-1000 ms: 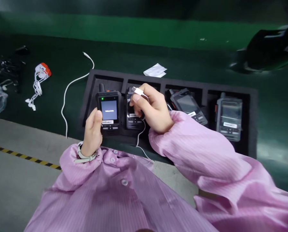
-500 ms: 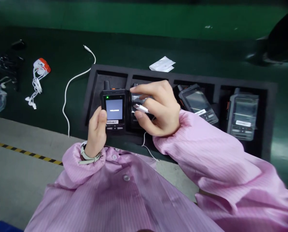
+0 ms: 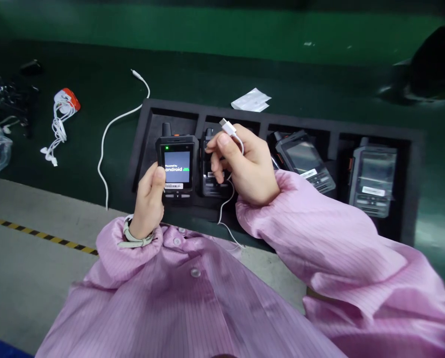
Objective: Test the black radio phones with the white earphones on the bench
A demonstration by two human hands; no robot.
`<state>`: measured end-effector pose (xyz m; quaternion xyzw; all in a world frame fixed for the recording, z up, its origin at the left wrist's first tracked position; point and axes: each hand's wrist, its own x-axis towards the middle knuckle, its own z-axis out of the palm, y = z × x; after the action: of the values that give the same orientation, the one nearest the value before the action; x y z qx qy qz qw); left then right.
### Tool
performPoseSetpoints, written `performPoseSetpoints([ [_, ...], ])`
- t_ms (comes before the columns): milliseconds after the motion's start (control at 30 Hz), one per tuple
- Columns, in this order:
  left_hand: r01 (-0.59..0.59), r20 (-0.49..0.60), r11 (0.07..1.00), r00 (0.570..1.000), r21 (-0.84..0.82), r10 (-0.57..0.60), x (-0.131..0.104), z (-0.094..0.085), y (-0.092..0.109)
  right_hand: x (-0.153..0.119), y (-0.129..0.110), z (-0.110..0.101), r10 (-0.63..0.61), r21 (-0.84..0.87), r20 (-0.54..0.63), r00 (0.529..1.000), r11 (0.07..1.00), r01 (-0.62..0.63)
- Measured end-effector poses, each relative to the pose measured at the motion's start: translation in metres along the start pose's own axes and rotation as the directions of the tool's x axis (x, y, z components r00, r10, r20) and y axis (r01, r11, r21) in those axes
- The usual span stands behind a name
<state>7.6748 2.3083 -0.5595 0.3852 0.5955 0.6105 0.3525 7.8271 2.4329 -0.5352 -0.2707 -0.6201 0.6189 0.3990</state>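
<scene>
The tray (image 3: 299, 123) looks like matt black foam; the lit radio (image 3: 177, 144), dark plastic with a glossy screen. The cable (image 3: 106, 130) is smooth white plastic, the sleeve (image 3: 319, 214) sheeny striped cloth, the tabletop (image 3: 76, 164) smooth, faintly glossy.

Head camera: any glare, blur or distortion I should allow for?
Head view: glossy glare on the green table at right; dark, poorly resolved black cables at left; edges look stretched, wide-angle style; lit screen readable, "android" legible.
</scene>
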Motion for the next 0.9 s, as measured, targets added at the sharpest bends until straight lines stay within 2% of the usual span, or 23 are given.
performPoseSetpoints([
  [67,0.036,0.009,0.997,0.999,-0.065,-0.035,0.0,0.0,0.0,0.003,0.001,0.0,0.147,0.169,0.027,0.989,0.974,-0.15],
  [133,0.05,0.011,0.993,0.999,-0.105,-0.05,0.0,0.0,0.0,0.005,-0.001,-0.001,0.241,0.268,0.08,0.967,0.929,-0.254],
  [267,0.047,0.013,0.991,0.999,-0.123,-0.045,0.0,0.001,0.0,0.005,-0.009,0.0,0.349,0.304,0.161,0.923,0.872,-0.383],
  [333,0.039,0.011,0.993,0.999,-0.111,-0.038,0.001,0.002,0.0,0.003,-0.01,0.001,0.352,0.29,0.183,0.918,0.873,-0.392],
  [567,0.034,0.016,0.996,0.999,-0.084,-0.033,0.001,0.002,0.002,0.003,-0.002,0.002,0.251,0.266,0.237,0.938,0.912,-0.311],
  [900,0.057,0.043,0.991,0.998,-0.122,-0.052,0.001,0.001,0.005,0.004,-0.005,0.001,0.28,0.271,0.228,0.933,0.902,-0.337],
])
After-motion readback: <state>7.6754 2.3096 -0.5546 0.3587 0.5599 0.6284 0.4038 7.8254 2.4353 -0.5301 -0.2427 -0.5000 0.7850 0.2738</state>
